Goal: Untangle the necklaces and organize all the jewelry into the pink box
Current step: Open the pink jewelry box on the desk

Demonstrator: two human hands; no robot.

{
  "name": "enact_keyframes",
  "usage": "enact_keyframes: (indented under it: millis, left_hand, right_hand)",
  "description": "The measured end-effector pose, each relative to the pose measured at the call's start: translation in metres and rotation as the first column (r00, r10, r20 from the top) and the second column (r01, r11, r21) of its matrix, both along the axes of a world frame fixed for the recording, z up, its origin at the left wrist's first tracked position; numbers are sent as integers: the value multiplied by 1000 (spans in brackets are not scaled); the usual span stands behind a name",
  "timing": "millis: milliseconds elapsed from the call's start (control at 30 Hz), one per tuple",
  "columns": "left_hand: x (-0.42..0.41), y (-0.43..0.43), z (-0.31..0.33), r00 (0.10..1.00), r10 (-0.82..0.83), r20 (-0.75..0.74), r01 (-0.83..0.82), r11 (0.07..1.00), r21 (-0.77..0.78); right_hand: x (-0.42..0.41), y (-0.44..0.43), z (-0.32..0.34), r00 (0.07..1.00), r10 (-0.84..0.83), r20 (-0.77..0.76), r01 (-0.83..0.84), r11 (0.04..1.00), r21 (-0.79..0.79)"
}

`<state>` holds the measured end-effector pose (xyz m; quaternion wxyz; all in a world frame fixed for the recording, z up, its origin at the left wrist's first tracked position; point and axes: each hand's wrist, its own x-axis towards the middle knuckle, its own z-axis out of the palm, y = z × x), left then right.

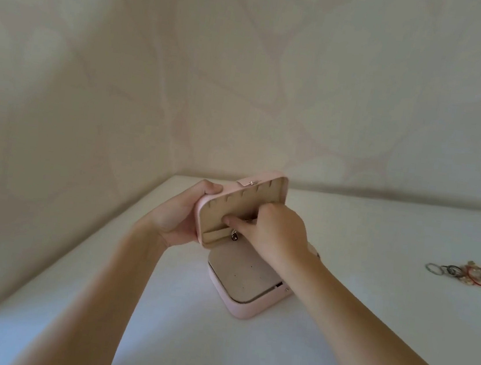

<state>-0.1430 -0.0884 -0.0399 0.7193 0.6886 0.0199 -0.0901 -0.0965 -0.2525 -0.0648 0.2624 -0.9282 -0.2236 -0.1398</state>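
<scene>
Okay, the pink box (243,308) sits open on the table (371,289), lid up. My left grip (182,214) clamps the lid's edge. The right grip (275,232) curls against the lining (pinching a chain? I cannot tell), with a pendant (234,237) dangling just below. Loose jewelry (470,272) lies well to the right.

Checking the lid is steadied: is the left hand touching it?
Touching. Head view: the left hand grips the lid at its left edge.
</scene>
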Motion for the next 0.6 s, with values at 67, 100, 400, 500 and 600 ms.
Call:
enact_keyframes:
  millis: [67,100,400,500,600]
  left_hand:
    - [0,-3,0,1000,-6,4,6,1000,19]
    - [0,-5,0,1000,-6,3,6,1000,24]
    - [0,-8,-3,1000,2,24,-3,999,41]
    - [0,-7,-4,1000,-13,25,13,999,30]
    - [0,-8,-5,1000,-9,-1,9,999,-41]
  right_hand:
    - [-2,1,-1,998,-21,-51,18,998,-54]
    - [-2,0,-1,996,-17,-85,12,998,-54]
    - [5,-6,-8,957,166,-238,-135,981,143]
    - [7,-11,-13,954,238,-183,-198,957,212]
    - [9,-17,-14,917,322,-235,-218,899,380]
